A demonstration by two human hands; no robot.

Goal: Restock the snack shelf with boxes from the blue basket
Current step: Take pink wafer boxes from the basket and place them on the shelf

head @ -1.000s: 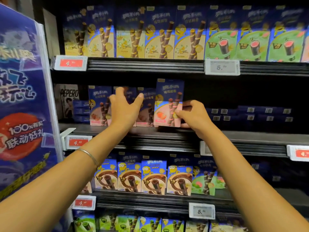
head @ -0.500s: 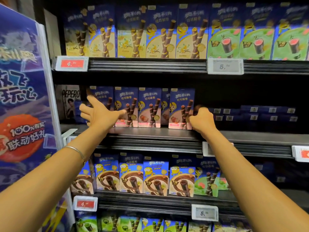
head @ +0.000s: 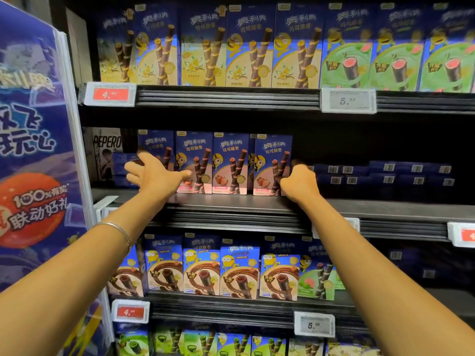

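Observation:
Four blue-and-pink strawberry wafer-roll boxes [head: 230, 163] stand upright in a row at the front left of the middle shelf [head: 385, 209]. My right hand [head: 298, 183] is curled round the right edge of the rightmost box [head: 272, 150], thumb low on its front. My left hand [head: 154, 176] is spread with straight fingers in front of the leftmost box [head: 156, 145], its thumb tip reaching the neighbouring box. The blue basket is out of view.
Dark blue boxes [head: 385, 173] lie flat at the back right of the middle shelf. Vanilla boxes [head: 205, 47] and green boxes [head: 398, 60] fill the shelf above, chocolate boxes [head: 221, 271] the one below. A blue promo panel [head: 33, 150] stands at the left.
The box my right hand held up now stands last in the row. My left hand came off the boxes, moved left and spread its fingers.

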